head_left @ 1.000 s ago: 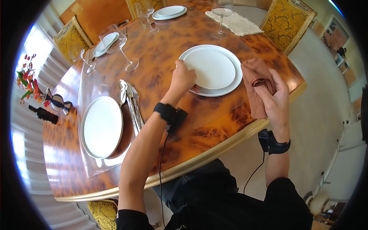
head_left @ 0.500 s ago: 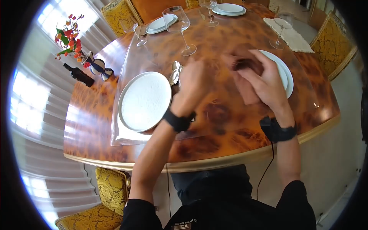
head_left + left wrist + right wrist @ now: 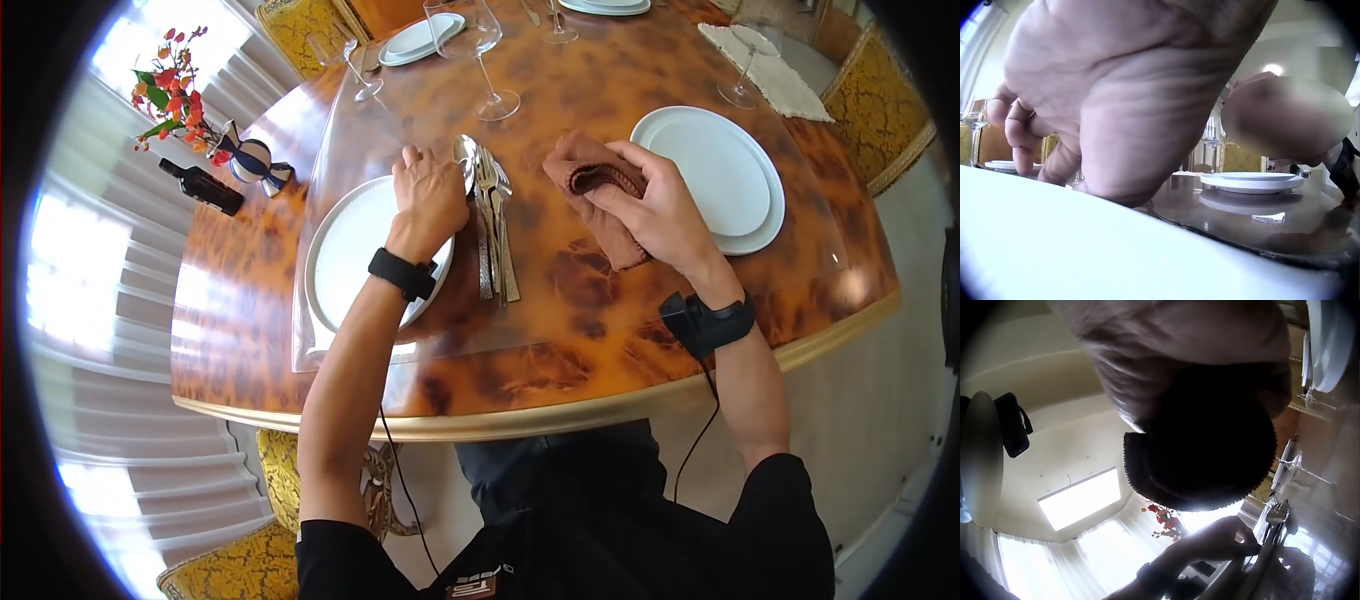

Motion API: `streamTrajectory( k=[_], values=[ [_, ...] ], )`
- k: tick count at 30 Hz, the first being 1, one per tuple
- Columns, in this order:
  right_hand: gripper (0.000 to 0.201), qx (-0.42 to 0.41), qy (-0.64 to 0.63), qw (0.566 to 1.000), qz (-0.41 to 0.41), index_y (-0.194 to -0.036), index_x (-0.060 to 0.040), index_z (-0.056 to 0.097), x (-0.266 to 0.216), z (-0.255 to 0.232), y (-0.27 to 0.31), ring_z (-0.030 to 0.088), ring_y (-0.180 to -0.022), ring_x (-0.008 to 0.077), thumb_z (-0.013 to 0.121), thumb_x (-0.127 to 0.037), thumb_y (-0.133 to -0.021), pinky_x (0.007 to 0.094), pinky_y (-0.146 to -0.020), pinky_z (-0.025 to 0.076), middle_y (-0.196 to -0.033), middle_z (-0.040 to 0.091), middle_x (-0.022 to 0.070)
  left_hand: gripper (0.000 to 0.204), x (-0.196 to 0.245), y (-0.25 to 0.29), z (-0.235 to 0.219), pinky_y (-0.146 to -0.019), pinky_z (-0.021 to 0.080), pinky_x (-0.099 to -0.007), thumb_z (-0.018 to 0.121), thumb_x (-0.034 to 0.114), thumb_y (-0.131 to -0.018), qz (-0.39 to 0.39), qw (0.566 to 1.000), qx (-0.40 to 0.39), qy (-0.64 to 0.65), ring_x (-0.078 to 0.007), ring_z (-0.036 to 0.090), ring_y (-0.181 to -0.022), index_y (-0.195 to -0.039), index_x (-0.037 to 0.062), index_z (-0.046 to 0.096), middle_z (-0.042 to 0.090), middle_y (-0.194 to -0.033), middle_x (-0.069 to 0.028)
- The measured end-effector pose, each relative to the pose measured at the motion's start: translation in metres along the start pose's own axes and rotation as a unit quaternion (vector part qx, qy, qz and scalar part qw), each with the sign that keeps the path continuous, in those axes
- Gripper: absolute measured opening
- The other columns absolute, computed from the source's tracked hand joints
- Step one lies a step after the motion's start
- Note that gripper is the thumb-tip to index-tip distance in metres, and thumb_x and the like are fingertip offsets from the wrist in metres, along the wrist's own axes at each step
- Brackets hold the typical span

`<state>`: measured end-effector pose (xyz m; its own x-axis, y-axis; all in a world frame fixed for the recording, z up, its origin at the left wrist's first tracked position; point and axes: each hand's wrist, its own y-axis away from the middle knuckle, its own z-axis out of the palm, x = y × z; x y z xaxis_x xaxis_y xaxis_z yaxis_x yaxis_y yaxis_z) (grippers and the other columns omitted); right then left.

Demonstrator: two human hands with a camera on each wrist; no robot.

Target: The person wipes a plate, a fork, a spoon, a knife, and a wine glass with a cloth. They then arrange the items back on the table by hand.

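Observation:
The left hand [image 3: 432,205] is over the upper right edge of a white plate [image 3: 350,240], fingers loosely bent, beside a bundle of spoons and forks [image 3: 490,215]. In the right wrist view, the left fingertips come close to the cutlery [image 3: 1277,515]; contact is unclear. A folded brown cloth napkin [image 3: 598,190] is gripped between the thumb and fingers of the right hand [image 3: 665,215], held above the table left of a stack of two white plates [image 3: 700,170]. The napkin appears as a dark shape [image 3: 1210,444] in the right wrist view.
Wine glasses [image 3: 497,105] stand beyond the cutlery, with more stacked plates [image 3: 425,38] at the far side. On the left are a dark bottle [image 3: 203,190] and a striped vase of red flowers [image 3: 252,160]. A cream runner [image 3: 770,75] lies at the right back.
The left hand has left the stacked plates and moved left to the single plate and cutlery. The right hand has carried the napkin left, away from the table's right edge. The head view has shifted.

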<state>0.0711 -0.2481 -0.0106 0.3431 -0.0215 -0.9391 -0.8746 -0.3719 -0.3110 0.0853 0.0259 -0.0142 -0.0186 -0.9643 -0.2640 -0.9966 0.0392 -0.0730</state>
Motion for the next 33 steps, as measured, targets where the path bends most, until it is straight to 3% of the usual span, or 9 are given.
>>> streamTrajectory(
  k=[6, 9, 15, 18, 21, 26, 29, 32, 33],
  values=[
    [0.032, 0.006, 0.027, 1.000, -0.011, -0.110, 0.0048, 0.064, 0.002, -0.002, -0.001, 0.067, -0.081, 0.0143, 0.071, -0.015, -0.086, 0.0302, -0.075, 0.053, -0.092, 0.072, 0.0109, 0.026, 0.003, -0.005, 0.005, -0.090, 0.045, -0.0482, 0.069, 0.019, -0.076, -0.031, 0.998, 0.039, 0.035, -0.0400, 0.054, -0.113, -0.096, 0.0045, 0.074, 0.065, -0.111, -0.0226],
    [0.033, 0.003, 0.011, 1.000, -0.009, -0.110, 0.0048, 0.064, 0.004, -0.001, 0.000, 0.067, -0.081, 0.0149, 0.072, -0.016, -0.085, 0.0304, -0.075, 0.053, -0.091, 0.072, 0.0114, 0.028, 0.003, -0.011, 0.016, -0.086, 0.049, -0.0505, 0.068, 0.018, -0.071, -0.023, 0.994, 0.084, 0.064, -0.0434, 0.058, -0.102, -0.089, -0.0031, 0.072, 0.065, -0.105, -0.0271],
    [0.034, 0.006, 0.025, 1.000, -0.008, -0.110, 0.0044, 0.064, 0.001, -0.001, 0.000, 0.067, -0.081, 0.0150, 0.073, -0.017, -0.085, 0.0305, -0.076, 0.053, -0.091, 0.072, 0.0113, 0.028, 0.010, 0.003, -0.006, -0.086, 0.049, -0.0496, 0.071, 0.023, -0.077, -0.006, 0.995, 0.059, 0.082, -0.0419, 0.059, -0.102, -0.085, -0.0028, 0.072, 0.066, -0.102, -0.0244],
    [0.029, -0.011, 0.042, 0.999, 0.007, -0.112, 0.0053, 0.062, -0.005, -0.002, 0.001, 0.063, -0.087, 0.0106, 0.069, -0.009, -0.088, 0.0277, -0.079, 0.052, -0.096, 0.070, 0.0074, 0.032, 0.022, 0.019, -0.012, -0.082, 0.051, -0.0482, 0.076, 0.030, -0.078, 0.022, 0.988, 0.127, 0.084, -0.0409, 0.063, -0.097, -0.080, -0.0022, 0.072, 0.068, -0.094, -0.0231],
    [0.030, -0.005, 0.032, 0.999, -0.005, -0.111, 0.0044, 0.063, 0.001, 0.001, 0.000, 0.066, -0.086, 0.0129, 0.070, -0.012, -0.086, 0.0290, -0.078, 0.053, -0.096, 0.071, 0.0095, 0.038, 0.040, 0.035, -0.021, -0.076, 0.053, -0.0474, 0.080, 0.036, -0.076, 0.041, 0.991, 0.030, 0.124, -0.0398, 0.067, -0.086, -0.078, -0.0018, 0.071, 0.069, -0.084, -0.0226],
    [0.031, -0.007, 0.035, 0.999, -0.002, -0.110, 0.0034, 0.064, 0.004, 0.001, 0.000, 0.067, -0.085, 0.0148, 0.071, -0.013, -0.085, 0.0299, -0.078, 0.053, -0.094, 0.072, 0.0111, 0.019, 0.046, 0.039, -0.022, -0.068, 0.054, -0.0490, 0.064, 0.016, -0.078, 0.049, 0.979, 0.020, 0.198, -0.0414, 0.067, -0.072, -0.073, -0.0024, 0.067, 0.068, -0.076, -0.0244],
    [0.031, -0.004, 0.028, 1.000, -0.011, -0.111, 0.0031, 0.063, 0.007, 0.003, -0.002, 0.067, -0.085, 0.0148, 0.071, -0.012, -0.085, 0.0298, -0.078, 0.053, -0.093, 0.071, 0.0106, 0.023, 0.044, 0.038, -0.020, -0.068, 0.054, -0.0494, 0.063, 0.018, -0.080, 0.047, 0.966, 0.069, 0.243, -0.0435, 0.065, -0.069, -0.072, -0.0038, 0.065, 0.066, -0.073, -0.0249],
    [0.033, 0.020, 0.029, 0.998, -0.048, -0.113, 0.0023, 0.062, 0.007, 0.007, -0.002, 0.068, -0.084, 0.0157, 0.073, -0.012, -0.085, 0.0301, -0.076, 0.053, -0.093, 0.071, 0.0118, 0.026, 0.044, 0.041, -0.035, -0.060, 0.055, -0.0454, 0.057, 0.016, -0.089, 0.033, 0.942, 0.085, 0.322, -0.0368, 0.067, -0.061, -0.078, -0.0066, 0.061, 0.066, -0.067, -0.0205],
    [0.034, 0.036, 0.041, 0.997, -0.061, -0.114, 0.0021, 0.062, 0.004, 0.010, -0.004, 0.069, -0.085, 0.0169, 0.073, -0.011, -0.084, 0.0306, -0.076, 0.053, -0.093, 0.071, 0.0129, 0.025, 0.046, 0.044, -0.044, -0.057, 0.055, -0.0436, 0.056, 0.014, -0.090, 0.008, 0.908, 0.051, 0.416, -0.0342, 0.067, -0.058, -0.078, -0.0065, 0.060, 0.066, -0.065, -0.0204]
  ],
)
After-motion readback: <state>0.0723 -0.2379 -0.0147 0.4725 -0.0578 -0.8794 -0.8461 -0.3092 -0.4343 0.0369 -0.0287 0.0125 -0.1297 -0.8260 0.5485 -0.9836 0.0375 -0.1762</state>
